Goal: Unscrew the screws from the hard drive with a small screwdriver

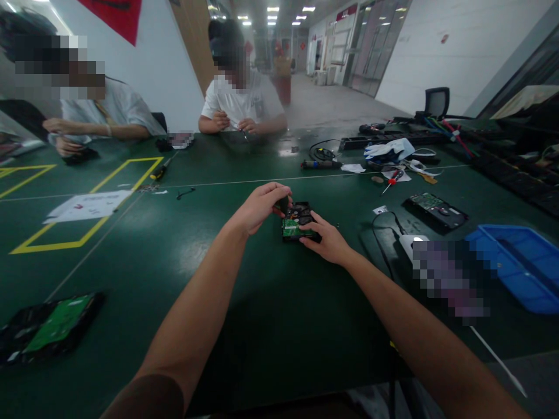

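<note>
A hard drive with a green circuit board [292, 228] lies on the green table, circuit side up. My left hand [264, 206] is closed around a small dark object [282, 205] at the drive's upper left edge; it looks like a tool handle, but its tip cannot be made out. On the drive's right side rests my right hand [324, 237], its fingers apart and touching the board and the near edge.
Another drive [437, 210] and a blue tray [524, 262] are at the right. A third drive [55, 326] lies near left. Beyond are a red screwdriver [392, 181], gloves [388, 151], a yellow screwdriver [159, 170] and paper [87, 206]. Two people sit across the table.
</note>
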### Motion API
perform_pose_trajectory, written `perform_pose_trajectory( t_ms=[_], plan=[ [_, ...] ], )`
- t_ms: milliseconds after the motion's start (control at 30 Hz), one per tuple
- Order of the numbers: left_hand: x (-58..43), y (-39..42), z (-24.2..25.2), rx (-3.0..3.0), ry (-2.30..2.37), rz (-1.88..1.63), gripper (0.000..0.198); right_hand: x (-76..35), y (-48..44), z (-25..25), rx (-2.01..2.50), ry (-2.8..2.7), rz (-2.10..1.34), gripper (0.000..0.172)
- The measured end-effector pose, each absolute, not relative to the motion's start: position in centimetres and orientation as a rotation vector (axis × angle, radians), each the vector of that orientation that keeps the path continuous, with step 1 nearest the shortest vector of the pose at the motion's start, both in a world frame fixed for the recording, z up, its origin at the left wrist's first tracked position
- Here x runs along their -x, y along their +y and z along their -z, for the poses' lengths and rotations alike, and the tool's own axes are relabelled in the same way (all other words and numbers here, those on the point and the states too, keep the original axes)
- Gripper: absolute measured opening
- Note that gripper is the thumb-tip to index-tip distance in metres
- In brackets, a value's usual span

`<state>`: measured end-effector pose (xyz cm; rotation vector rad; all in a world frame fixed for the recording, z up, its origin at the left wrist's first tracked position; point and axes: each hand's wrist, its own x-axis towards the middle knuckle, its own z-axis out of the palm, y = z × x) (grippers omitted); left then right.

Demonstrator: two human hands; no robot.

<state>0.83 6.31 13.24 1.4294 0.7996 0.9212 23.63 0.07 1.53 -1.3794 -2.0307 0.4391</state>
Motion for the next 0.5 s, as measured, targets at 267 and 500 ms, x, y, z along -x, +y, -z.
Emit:
perform_pose_trajectory(
  t_ms=[267,500],
  plan=[
    [-1.04,6.24,-13.08,-1.374,0.798,-0.907,0.027,-23.51,0.13,-1.70,1.381,-2.036,-0.449,0.034],
    [-0.80,6.48,-13.06,-1.446,0.825,-0.926,0.022,-23.59,0.03,-1.81,1.402,-2.050,-0.440,0.035]
  ],
)
